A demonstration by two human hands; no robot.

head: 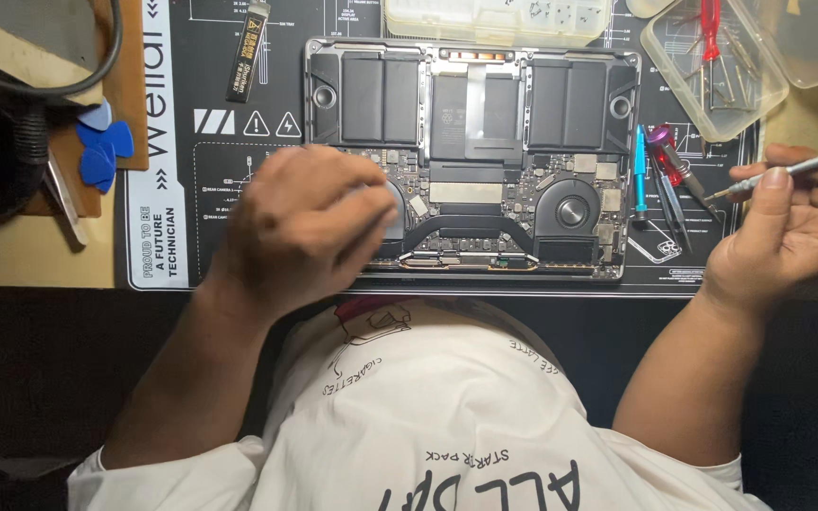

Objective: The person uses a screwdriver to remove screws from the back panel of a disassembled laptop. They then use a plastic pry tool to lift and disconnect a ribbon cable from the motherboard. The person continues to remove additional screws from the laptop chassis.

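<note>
Laptop (471, 156): bottom cover off, internals exposed.
Left hand (310, 222): curled over left fan, grip unclear.
Right hand (792, 232): pinching screwdriver (792, 170).

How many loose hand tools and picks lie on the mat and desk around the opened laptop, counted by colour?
Blue picks, left of the mat: 3
Blue tool, right of the laptop: 1
Purple-headed tool: 1
Grey screwdriver in the right hand: 1
Red-handled tool in the clear tray: 1
Total: 7
The left hand hovers over the board; whether it holds anything is hidden.
</note>
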